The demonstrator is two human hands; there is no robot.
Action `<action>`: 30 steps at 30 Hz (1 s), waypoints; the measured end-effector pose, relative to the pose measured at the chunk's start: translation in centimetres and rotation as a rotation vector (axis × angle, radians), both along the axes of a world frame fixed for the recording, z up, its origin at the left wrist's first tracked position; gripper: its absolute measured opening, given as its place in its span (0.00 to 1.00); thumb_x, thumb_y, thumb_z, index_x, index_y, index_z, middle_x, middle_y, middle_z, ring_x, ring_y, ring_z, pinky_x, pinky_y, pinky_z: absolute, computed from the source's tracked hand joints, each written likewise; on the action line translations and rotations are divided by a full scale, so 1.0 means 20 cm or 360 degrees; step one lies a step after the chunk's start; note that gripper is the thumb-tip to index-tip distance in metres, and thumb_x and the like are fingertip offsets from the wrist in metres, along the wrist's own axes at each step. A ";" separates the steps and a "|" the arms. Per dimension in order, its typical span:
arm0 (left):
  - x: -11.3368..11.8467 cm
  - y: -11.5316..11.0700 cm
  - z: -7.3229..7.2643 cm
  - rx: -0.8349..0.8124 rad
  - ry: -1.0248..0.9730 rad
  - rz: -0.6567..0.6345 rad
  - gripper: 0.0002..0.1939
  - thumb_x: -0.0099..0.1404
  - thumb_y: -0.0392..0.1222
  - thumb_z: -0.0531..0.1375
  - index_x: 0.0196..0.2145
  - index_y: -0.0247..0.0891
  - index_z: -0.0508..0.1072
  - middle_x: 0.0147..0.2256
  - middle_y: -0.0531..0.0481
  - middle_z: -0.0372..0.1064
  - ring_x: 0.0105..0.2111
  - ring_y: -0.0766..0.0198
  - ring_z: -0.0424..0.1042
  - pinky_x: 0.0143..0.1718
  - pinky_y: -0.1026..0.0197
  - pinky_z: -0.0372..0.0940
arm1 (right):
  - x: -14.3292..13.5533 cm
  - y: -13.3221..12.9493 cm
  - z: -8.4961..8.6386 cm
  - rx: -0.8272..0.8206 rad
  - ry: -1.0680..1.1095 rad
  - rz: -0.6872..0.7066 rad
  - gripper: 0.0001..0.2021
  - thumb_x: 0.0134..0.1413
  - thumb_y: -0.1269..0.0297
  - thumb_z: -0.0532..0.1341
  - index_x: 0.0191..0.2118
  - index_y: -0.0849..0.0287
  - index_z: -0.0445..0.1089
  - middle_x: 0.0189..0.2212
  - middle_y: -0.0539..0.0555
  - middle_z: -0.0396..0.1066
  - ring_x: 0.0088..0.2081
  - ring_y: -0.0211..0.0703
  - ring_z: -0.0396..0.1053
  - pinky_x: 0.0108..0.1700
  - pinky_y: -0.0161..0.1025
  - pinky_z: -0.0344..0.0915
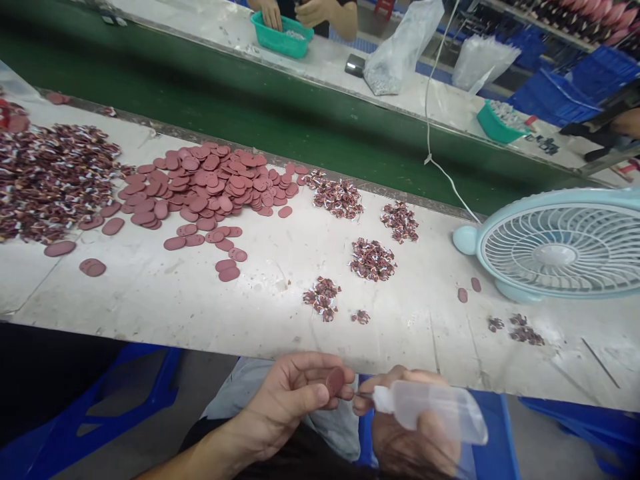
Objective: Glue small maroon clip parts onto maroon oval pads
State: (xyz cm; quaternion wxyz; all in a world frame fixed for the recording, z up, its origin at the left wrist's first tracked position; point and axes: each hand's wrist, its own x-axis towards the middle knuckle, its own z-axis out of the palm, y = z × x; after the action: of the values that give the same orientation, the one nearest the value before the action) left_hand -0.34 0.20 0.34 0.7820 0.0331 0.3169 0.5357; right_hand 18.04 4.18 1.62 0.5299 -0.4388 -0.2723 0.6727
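Observation:
Between the thumb and fingers of my left hand (293, 397) is a reddish-brown oval disc (335, 381), held over my lap just off the table's near edge. My right hand (407, 433) grips a translucent squeeze bottle (433, 408) lying sideways, its white cap and thin metal nozzle aimed left toward the disc. Nozzle tip and disc look close; whether they touch I cannot tell. On the table ahead lies a large heap of similar oval discs (200, 183). Small clusters of brown-and-white pieces (373, 259) sit nearer the middle.
A light-blue fan (555, 253) occupies the table's right side. At far left is a big pile of small brown-and-white pieces (55, 177). Beyond a green strip (300, 127), another person's hands (273, 15) are at a teal basket (283, 39). A white cord (428, 127) hangs down near the fan.

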 end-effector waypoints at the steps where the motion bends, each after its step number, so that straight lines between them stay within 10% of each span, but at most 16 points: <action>1: 0.00 0.00 0.01 0.0006 -0.0014 0.0007 0.19 0.55 0.42 0.76 0.45 0.39 0.83 0.44 0.42 0.85 0.40 0.61 0.83 0.40 0.67 0.72 | 0.01 0.03 0.01 -0.0049 0.0148 -0.0071 0.16 0.46 0.49 0.70 0.42 0.46 0.74 0.25 0.50 0.75 0.22 0.48 0.74 0.16 0.43 0.73; 6: -0.03 0.02 0.03 0.0019 -0.0058 0.0034 0.17 0.57 0.40 0.75 0.45 0.42 0.83 0.45 0.44 0.85 0.38 0.64 0.83 0.39 0.68 0.72 | 0.18 0.28 -0.07 -0.0630 0.1726 0.0019 0.14 0.61 0.62 0.56 0.52 0.50 0.57 0.30 0.48 0.66 0.29 0.42 0.74 0.24 0.35 0.78; 11: -0.06 0.03 0.04 -0.0028 -0.0003 0.0069 0.15 0.57 0.38 0.75 0.43 0.41 0.83 0.47 0.44 0.84 0.38 0.67 0.82 0.39 0.70 0.72 | 0.25 0.33 -0.13 -0.0642 0.1952 0.0125 0.15 0.60 0.60 0.58 0.51 0.50 0.57 0.25 0.43 0.58 0.24 0.38 0.70 0.15 0.24 0.67; 16: -0.10 0.02 0.02 -0.0013 0.0038 0.0093 0.15 0.60 0.38 0.72 0.46 0.41 0.82 0.52 0.42 0.81 0.39 0.66 0.81 0.41 0.69 0.72 | 0.10 0.23 -0.04 0.0078 -0.0114 0.0167 0.11 0.62 0.58 0.62 0.47 0.53 0.75 0.28 0.47 0.69 0.21 0.33 0.66 0.13 0.24 0.62; 18: -0.10 0.02 0.01 -0.0031 0.0034 0.0080 0.15 0.61 0.38 0.72 0.46 0.40 0.82 0.51 0.42 0.82 0.39 0.66 0.81 0.41 0.69 0.72 | 0.03 0.25 -0.02 0.0483 -0.1056 0.0322 0.14 0.61 0.67 0.62 0.51 0.51 0.76 0.42 0.54 0.76 0.38 0.43 0.76 0.34 0.35 0.79; 21: -0.11 0.02 0.02 -0.0061 0.0035 0.0047 0.14 0.61 0.39 0.72 0.46 0.41 0.82 0.49 0.43 0.83 0.38 0.67 0.81 0.40 0.69 0.72 | -0.03 0.34 -0.04 0.1044 -0.2202 0.0776 0.25 0.63 0.73 0.55 0.63 0.51 0.69 0.61 0.62 0.68 0.57 0.55 0.70 0.60 0.58 0.72; 30: -0.09 0.02 0.05 -0.0054 0.0125 0.0033 0.16 0.54 0.42 0.76 0.42 0.42 0.84 0.49 0.45 0.83 0.37 0.64 0.81 0.38 0.67 0.72 | 0.01 0.33 0.05 0.0858 -0.2225 0.0865 0.08 0.64 0.64 0.58 0.43 0.55 0.74 0.39 0.56 0.77 0.36 0.47 0.79 0.41 0.45 0.80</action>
State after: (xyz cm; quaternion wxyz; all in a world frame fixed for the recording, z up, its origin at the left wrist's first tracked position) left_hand -2.21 0.60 1.36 0.7637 0.0377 0.3568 0.5367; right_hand 18.28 10.79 2.65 0.1416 -0.5342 -0.7924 0.2582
